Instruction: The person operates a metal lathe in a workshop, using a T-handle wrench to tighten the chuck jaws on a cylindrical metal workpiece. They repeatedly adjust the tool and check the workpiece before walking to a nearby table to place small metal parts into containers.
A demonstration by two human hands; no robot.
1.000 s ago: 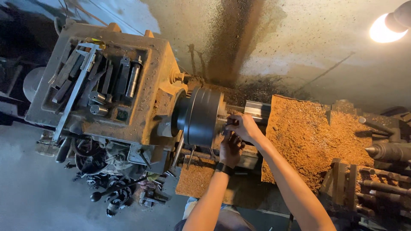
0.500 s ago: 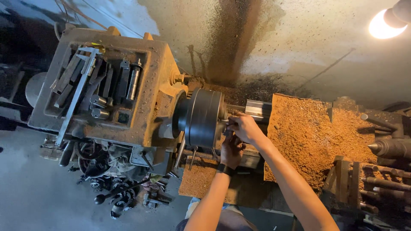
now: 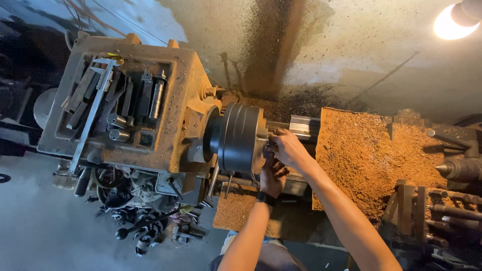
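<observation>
I look down on a metal lathe. Its dark round chuck [image 3: 240, 136] sits at the middle, with a bright metal workpiece [image 3: 304, 126] sticking out to its right. My right hand [image 3: 286, 147] rests on the chuck's face where the workpiece enters, fingers curled. My left hand [image 3: 272, 176], with a black wristband, is just below it, closed around something small and dark at the chuck's lower front; what it grips is hidden by the fingers.
The headstock top [image 3: 128, 108] is a tray of several loose tools and a long metal ruler. Brown chips [image 3: 369, 155] cover the carriage to the right. The tailstock centre [image 3: 459, 169] points in from the far right. A lamp [image 3: 452, 22] glows top right.
Both hands have stayed at the chuck face with only small shifts. The view has drifted slightly.
</observation>
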